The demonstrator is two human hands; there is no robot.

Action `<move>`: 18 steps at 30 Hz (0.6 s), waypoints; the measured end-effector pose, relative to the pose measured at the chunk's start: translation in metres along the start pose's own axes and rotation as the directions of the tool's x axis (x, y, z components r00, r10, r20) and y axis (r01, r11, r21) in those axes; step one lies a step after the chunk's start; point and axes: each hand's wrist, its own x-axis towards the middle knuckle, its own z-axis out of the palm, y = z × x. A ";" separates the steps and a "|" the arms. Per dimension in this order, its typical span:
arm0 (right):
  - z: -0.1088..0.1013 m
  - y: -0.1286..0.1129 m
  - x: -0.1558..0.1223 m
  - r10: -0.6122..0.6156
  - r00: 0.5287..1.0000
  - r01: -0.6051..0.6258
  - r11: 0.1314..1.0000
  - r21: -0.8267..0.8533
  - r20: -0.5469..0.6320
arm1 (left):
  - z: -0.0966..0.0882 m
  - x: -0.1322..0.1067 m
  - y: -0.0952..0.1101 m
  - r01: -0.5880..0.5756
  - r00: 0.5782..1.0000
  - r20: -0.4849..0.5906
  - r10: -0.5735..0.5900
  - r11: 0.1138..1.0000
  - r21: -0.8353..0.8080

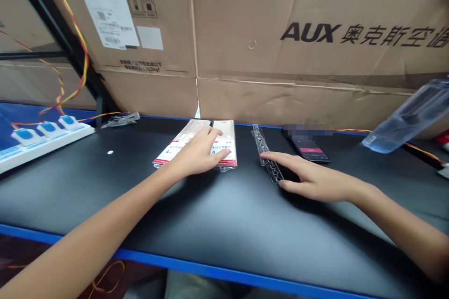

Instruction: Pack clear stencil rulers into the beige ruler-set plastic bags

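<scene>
Straight to the middle of the frame, to the left hand (199, 153), laid over two flat packets (227, 139)! Side by side on the black tabletop (217, 217), in clear wrap, white with red bands along the near ends. Spread loosely across the tops, with thumb and fingers apart, clamped on nothing; cannot tell the pressure of the touch from here.

Over now to right of centre, to the right hand (315, 177), low above the table. Apart again at thumb and index finger, with both tips at the clear stencil strips (258, 141), overlapping at an angle and patterned with small shapes. Not pinched between the fingers, by the look of it.

Just beyond that hand, a dark phone (312, 150), lying flat with a pinkish-red bar on the screen. Farther along, at the right edge of the frame, a clear plastic bottle (403, 119), tilted. Away to the far left, a white power strip (52, 142) with three blue-and-white plugs (49, 128). And all across the top, brown cardboard (238, 56), printed "AUX" at upper right.
</scene>
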 end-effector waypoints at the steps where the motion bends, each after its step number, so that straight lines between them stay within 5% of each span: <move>1: 0.003 0.001 0.001 0.015 1.000 -0.015 1.000 0.004 -0.021 | -0.001 0.000 0.001 -0.005 1.000 0.001 0.005 1.000 0.004; 10: 0.020 0.001 0.016 -0.043 0.974 0.045 0.999 0.001 -0.224 | -0.018 0.007 -0.003 0.050 0.997 -0.059 -0.049 0.999 0.007; 18: 0.022 -0.003 0.019 -0.059 0.967 0.067 0.998 0.023 -0.250 | -0.019 0.008 -0.007 0.040 0.997 -0.063 -0.039 0.999 0.022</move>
